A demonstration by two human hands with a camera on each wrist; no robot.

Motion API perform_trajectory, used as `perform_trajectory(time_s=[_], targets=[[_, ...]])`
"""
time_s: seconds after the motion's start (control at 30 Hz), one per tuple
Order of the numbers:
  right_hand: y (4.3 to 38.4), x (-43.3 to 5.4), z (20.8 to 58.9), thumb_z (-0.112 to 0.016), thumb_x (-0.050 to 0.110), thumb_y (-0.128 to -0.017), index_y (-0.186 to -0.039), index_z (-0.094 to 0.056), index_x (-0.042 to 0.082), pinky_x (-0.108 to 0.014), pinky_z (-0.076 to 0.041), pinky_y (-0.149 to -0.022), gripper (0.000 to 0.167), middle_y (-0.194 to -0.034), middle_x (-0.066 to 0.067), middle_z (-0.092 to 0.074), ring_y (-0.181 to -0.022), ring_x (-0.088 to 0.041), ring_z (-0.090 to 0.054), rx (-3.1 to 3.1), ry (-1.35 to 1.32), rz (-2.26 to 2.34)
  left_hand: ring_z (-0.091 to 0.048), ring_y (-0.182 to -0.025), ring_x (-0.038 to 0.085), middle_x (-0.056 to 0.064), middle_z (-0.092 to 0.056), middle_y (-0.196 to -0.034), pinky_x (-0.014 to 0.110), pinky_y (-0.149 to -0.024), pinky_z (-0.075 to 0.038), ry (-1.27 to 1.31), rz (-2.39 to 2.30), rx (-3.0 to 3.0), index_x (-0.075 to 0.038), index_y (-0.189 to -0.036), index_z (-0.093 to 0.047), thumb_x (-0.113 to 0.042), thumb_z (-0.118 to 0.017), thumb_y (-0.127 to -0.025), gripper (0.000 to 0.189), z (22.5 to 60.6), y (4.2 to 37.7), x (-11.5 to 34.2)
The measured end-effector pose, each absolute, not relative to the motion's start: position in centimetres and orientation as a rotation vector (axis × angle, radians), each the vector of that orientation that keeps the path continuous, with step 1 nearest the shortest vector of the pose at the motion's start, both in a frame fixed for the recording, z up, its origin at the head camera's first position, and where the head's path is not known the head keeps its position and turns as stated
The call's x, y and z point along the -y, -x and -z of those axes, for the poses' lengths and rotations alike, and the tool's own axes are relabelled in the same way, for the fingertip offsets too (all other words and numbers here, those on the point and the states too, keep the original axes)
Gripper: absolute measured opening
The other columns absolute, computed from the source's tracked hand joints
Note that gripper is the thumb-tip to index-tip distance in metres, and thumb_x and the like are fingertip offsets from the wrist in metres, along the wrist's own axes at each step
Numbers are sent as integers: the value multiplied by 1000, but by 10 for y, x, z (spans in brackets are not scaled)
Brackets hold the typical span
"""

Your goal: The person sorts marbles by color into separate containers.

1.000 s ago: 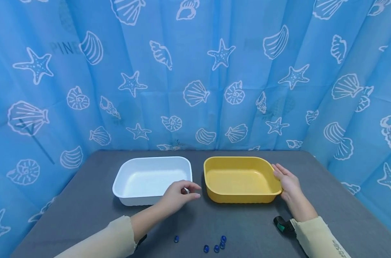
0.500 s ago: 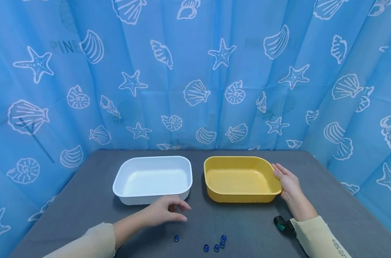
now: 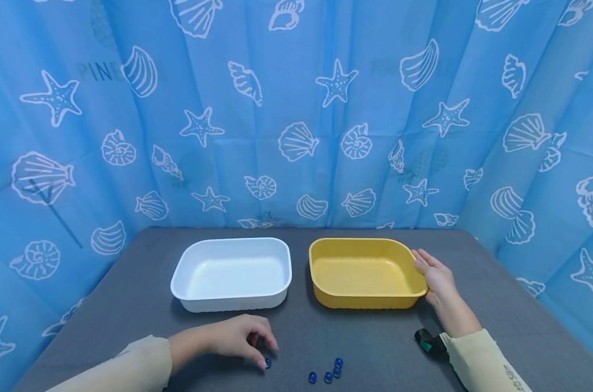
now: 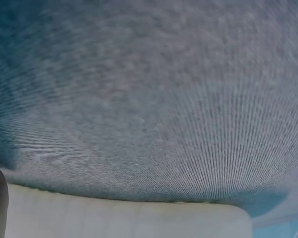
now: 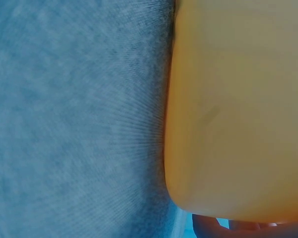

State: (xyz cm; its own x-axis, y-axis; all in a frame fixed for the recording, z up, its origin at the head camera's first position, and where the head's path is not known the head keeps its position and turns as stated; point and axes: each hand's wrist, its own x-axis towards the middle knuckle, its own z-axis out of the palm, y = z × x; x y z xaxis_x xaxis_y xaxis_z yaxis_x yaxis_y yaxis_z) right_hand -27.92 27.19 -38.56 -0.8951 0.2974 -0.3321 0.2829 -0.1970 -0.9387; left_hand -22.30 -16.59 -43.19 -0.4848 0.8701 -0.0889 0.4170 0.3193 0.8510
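Several dark blue glass marbles lie on the grey cloth near the front in the head view. My left hand (image 3: 242, 337) is low over one marble (image 3: 269, 363): the thumb tip overlaps it and the index finger stands apart from the thumb. To its right is a loose group with a front marble (image 3: 313, 377) and a back marble (image 3: 338, 362). My right hand (image 3: 438, 277) holds the right end of a yellow plastic basin (image 3: 370, 301), thumb at the rim. In the right wrist view, fingertips (image 5: 208, 227) show past the basin's wall (image 5: 238, 124).
A white plastic basin (image 3: 233, 304) stands left of the yellow one, a narrow gap between them. The left wrist view shows its side wall (image 4: 124, 218) beyond the cloth (image 4: 139, 124). A blue shell-print curtain (image 3: 296, 109) hangs behind the table. A black strap (image 3: 430, 344) is at the right wrist.
My left hand has come from the gap beside the white basin's front right corner down toward the front left, to the lone marble. The right hand and both basins have stayed put.
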Motion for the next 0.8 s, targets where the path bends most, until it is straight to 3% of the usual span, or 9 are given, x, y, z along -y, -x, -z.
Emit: perform_trajectory(time_s=[0.13,0.27,0.57,0.8], targets=[[280,-271,386,-43,17,-105,-155,-19,15,-33,-25,-112,56,-158,-4,-23,-144,-19,-23,1976,701,-2319,-51,-86,-1,-16,-56,-101,19,-71,-45,-1182,-978,-2048,-32,-114,-70,-39,-74,-84,31,467,241,172],[280,-270,387,-43,16,-105,-155,-19,15,-33,-25,-112,56,-158,-4,-23,-144,-19,-23,1973,704,-2312,-51,-85,-1,-18,-55,-101,19,-70,-45,-1253,-893,-2102,-37,-111,-70,-45,-74,-83,30,478,247,172],[280,-271,386,-43,17,-105,-155,-19,15,-33,-25,-111,56,-158,-4,-24,-144,-19,-24,1975,705,-2301,-48,-85,-4,-20,-53,-100,17,-70,-44,-1282,-859,-2124,-34,-107,-72,-42,-74,-83,25,474,246,168],[280,-272,386,-43,17,-105,-155,-19,16,-32,-25,-111,56,-158,-3,-24,-144,-18,-24,1955,715,-2314,-45,-82,-3,-17,-50,-92,17,-70,-41,-1253,-877,-2170,-15,-99,-75,-20,-78,-83,17,423,217,156]])
